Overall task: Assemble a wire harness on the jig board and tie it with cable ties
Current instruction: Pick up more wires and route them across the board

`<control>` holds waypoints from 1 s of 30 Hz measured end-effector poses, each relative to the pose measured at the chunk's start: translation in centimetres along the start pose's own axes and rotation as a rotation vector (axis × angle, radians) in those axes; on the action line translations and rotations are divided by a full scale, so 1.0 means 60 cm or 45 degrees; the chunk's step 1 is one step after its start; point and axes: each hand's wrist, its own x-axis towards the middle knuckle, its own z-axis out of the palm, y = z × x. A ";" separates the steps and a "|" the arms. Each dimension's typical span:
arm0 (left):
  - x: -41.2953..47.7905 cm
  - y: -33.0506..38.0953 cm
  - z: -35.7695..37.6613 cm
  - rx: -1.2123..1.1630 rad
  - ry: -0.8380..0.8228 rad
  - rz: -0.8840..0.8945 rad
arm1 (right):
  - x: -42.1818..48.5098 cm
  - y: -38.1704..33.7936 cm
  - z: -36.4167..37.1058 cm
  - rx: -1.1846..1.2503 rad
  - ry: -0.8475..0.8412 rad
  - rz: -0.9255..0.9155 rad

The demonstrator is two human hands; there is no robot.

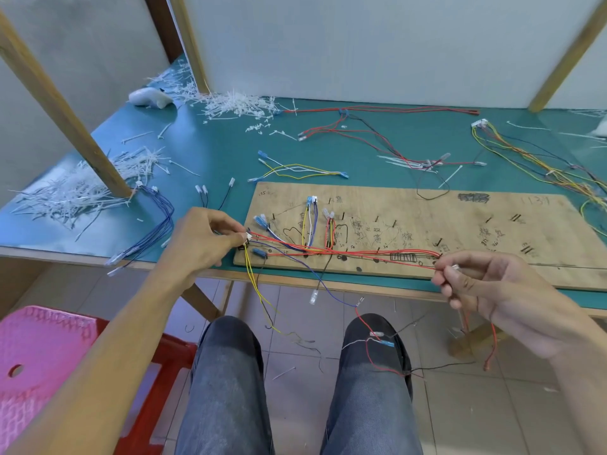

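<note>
Head view: red wires (361,252) vanish inside right hand (486,287); jig board (460,224) cropped right.

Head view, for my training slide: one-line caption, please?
Red wires stretched along the jig board: left hand pinches the white connector, right hand the far ends.

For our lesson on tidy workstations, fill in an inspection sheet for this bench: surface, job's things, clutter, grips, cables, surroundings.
Surface: green table, wires and ties spread across it.
Job's things: board with red wires laid along its pegs.
Clutter: tie offcuts heaped at back and left.
Grips: left hand pinches connector; right hand pinches the red wires' other end.
Cables: spare harness at right; yellow wires hang off the front edge.
Surroundings: pink stool, wood posts, white panels.
</note>
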 end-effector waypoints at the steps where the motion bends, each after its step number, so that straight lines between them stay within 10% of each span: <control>1: -0.003 0.001 -0.002 0.033 0.001 0.022 | 0.003 0.002 -0.005 0.031 -0.015 0.025; 17: -0.033 0.002 -0.007 0.383 0.086 0.296 | 0.023 -0.061 0.011 -0.688 0.040 -0.448; 30: -0.044 0.009 -0.006 0.371 0.084 0.312 | 0.001 -0.088 -0.006 -1.032 -0.112 -0.354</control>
